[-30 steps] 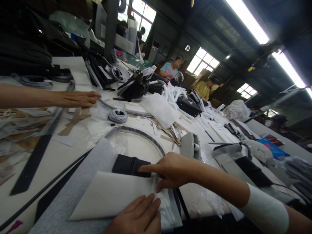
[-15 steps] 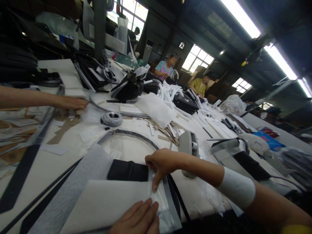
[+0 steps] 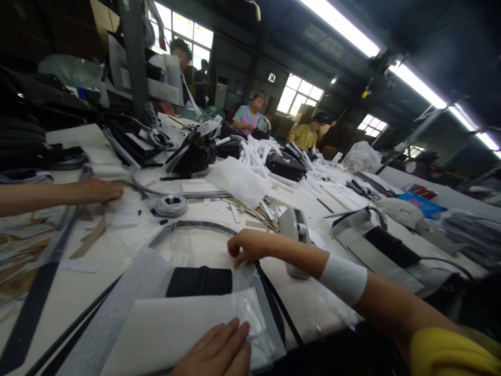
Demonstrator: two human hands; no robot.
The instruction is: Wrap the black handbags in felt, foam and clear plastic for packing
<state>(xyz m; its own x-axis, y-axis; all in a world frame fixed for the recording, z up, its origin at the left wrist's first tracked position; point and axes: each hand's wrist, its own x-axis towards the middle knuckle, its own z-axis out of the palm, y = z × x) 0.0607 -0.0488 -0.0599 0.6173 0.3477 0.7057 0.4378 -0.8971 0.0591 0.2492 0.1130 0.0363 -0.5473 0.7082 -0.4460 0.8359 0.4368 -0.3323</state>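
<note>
Head view, black piece (image 3: pixel 185 282): left of the right hand (image 3: pixel 252 248), a little below its fingertips, small gap between.
Long axis: sideways, right end toward those fingertips.
Nearer hand: right; left hand (image 3: pixel 219 350) sits lower, across the white sheet (image 3: pixel 168 326).
Right fingers: curled, thumb close to index; can't tell if anything thin is pinched.
Left fingers: flat, slightly spread, resting on white sheet by clear film (image 3: pixel 256 313), no visible grip.
Co-worker's hand (image 3: pixel 99 191): well left of both.
</note>
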